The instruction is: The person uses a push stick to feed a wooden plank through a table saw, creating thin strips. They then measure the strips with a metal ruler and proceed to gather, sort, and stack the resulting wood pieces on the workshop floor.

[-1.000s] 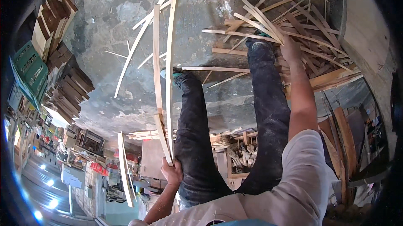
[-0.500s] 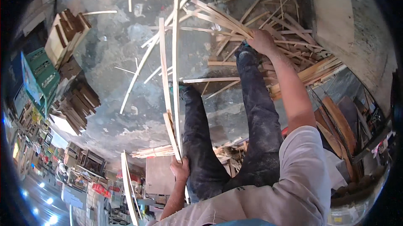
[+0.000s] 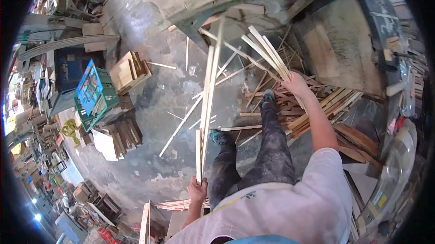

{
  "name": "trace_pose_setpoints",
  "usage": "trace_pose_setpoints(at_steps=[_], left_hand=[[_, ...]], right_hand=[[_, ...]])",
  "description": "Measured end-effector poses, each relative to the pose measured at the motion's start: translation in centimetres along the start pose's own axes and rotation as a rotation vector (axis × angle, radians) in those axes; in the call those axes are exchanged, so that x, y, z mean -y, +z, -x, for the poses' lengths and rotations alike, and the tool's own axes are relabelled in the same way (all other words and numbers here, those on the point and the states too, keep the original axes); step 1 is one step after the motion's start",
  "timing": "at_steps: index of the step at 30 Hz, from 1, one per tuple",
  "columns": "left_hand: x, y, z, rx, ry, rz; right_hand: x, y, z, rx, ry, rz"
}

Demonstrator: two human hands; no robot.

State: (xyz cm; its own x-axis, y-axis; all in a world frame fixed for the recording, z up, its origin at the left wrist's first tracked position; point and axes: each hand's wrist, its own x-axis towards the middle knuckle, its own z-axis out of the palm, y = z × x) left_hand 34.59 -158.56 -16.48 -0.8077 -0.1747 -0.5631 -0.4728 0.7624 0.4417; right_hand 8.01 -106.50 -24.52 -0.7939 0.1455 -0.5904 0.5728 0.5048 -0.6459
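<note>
My left hand (image 3: 197, 189) is closed round the lower ends of a few long, thin wooden strips (image 3: 207, 99), which point up and away in front of me. Farther out on the right, my right hand (image 3: 295, 84) grips a fanned bundle of shorter wooden strips (image 3: 269, 53). Beneath that hand lies a heap of loose wood offcuts (image 3: 290, 103) on the floor, beside my right foot. My fingers are wrapped round the wood on both sides.
A stack of longer boards (image 3: 326, 112) lies right of the heap. Scattered strips (image 3: 181, 126) lie on the concrete floor (image 3: 158, 162). To the left are a green plastic crate (image 3: 97, 101) and stacked wood blocks (image 3: 120, 137). A workbench frame (image 3: 235, 6) stands ahead; a plywood panel (image 3: 337, 40) is at far right.
My view has tilted up, bringing the bench into sight. I stand more upright, and my right hand has lifted its strips off the heap; my left hand keeps its hold.
</note>
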Motion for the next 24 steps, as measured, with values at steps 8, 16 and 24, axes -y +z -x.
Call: trace_pose_setpoints(at_steps=[8, 16, 24], left_hand=[[8.0, -3.2, 4.4, -0.036, 0.118, 0.129], [-6.8, -14.6, -1.5, -0.165, 0.525, 0.065], [-19.0, -21.7, -2.9, -0.059, 0.749, 0.245]], right_hand=[[6.5, -3.6, 12.2, -0.230, -0.099, -0.263], [22.4, -13.1, 21.4, -0.526, -0.692, -0.530], [32.5, -10.7, 28.0, -0.537, -0.811, -1.083]])
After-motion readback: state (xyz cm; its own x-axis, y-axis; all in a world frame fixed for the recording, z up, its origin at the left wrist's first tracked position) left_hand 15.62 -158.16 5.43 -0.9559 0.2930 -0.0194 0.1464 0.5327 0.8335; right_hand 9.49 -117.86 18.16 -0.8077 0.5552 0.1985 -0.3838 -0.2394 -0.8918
